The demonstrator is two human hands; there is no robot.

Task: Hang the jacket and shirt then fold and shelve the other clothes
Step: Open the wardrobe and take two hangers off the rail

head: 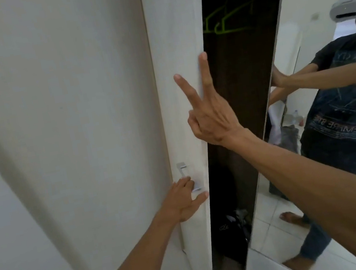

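Metal handle in left grip; right grip released, fingers pressing white door; green hangers inside.

Most of the wardrobe interior is lost in darkness behind the narrow gap. Only parts of the green hangers are made out. A dark heap of clothes at the bottom cannot be identified. The handle is partly covered by the left hand.
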